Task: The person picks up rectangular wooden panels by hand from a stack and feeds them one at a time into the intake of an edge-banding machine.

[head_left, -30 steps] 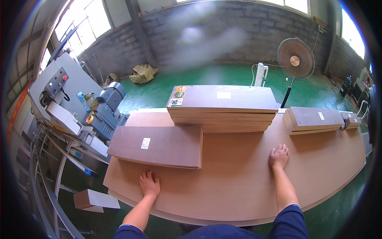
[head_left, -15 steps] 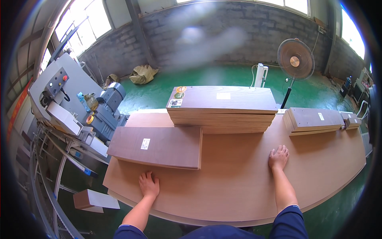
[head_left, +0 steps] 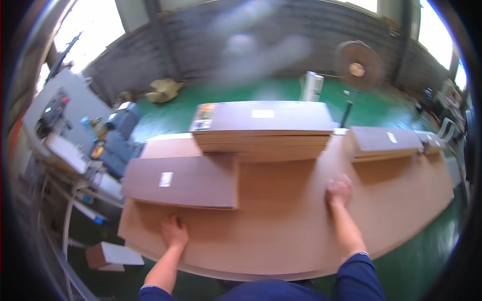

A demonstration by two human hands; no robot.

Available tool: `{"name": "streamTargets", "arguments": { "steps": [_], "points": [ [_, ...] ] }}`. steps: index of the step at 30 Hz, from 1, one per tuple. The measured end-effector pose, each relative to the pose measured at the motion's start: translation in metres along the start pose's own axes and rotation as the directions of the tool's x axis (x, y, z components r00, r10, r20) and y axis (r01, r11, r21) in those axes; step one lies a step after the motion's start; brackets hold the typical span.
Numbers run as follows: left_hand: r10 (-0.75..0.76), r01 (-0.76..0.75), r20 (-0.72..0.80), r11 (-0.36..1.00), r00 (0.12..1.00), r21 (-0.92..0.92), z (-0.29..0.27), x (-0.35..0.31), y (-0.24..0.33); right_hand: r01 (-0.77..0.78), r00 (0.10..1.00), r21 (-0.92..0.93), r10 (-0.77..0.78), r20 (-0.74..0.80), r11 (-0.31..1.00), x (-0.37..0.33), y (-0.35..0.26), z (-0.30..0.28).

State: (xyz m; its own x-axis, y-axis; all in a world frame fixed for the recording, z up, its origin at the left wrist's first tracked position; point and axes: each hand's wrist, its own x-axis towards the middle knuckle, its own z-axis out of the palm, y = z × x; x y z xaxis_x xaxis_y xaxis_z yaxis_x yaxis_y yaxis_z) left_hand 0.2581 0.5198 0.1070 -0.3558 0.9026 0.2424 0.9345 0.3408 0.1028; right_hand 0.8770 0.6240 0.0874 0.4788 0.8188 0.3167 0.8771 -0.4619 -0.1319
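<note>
Plainly, the left hand (head_left: 175, 231) is the nearer one to the low brown board stack (head_left: 206, 183): the stack lies straight ahead of its fingertips, just beyond them and not touching, with its long axis running left to right across the worktable (head_left: 281, 220). That hand rests palm down, fingers loosely spread, holding nothing. The right hand (head_left: 339, 189) sits well apart from that stack's right end, nearer the small right-hand stack (head_left: 376, 138); it looks open and empty too, though blur hides its exact finger spread. Behind, between both hands, stands the taller stack (head_left: 296, 119), lengthwise likewise.
</note>
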Motion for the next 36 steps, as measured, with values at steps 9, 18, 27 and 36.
{"name": "streamTargets", "arguments": {
  "steps": [9, 18, 27, 36],
  "points": [
    [0.080, -0.085, -0.048, 0.991, 0.996, -0.104, -0.005, -0.003, 0.004, -0.086, 0.995, 0.051, 0.083, 0.054, 0.995, 0.000, -0.009, -0.011],
    [0.086, -0.089, -0.031, 0.987, 0.996, -0.135, 0.001, -0.004, -0.013, -0.056, 0.998, 0.060, 0.055, 0.023, 0.997, -0.005, -0.015, -0.007],
    [0.161, -0.171, -0.116, 0.982, 0.980, -0.081, 0.013, 0.000, -0.006, -0.098, 0.994, 0.083, 0.093, 0.062, 0.992, -0.002, -0.003, -0.009],
    [0.031, -0.038, -0.081, 0.996, 0.996, -0.084, -0.008, 0.010, 0.020, -0.129, 0.991, 0.338, 0.130, 0.018, 0.932, 0.006, 0.004, 0.037]
  ]
}}
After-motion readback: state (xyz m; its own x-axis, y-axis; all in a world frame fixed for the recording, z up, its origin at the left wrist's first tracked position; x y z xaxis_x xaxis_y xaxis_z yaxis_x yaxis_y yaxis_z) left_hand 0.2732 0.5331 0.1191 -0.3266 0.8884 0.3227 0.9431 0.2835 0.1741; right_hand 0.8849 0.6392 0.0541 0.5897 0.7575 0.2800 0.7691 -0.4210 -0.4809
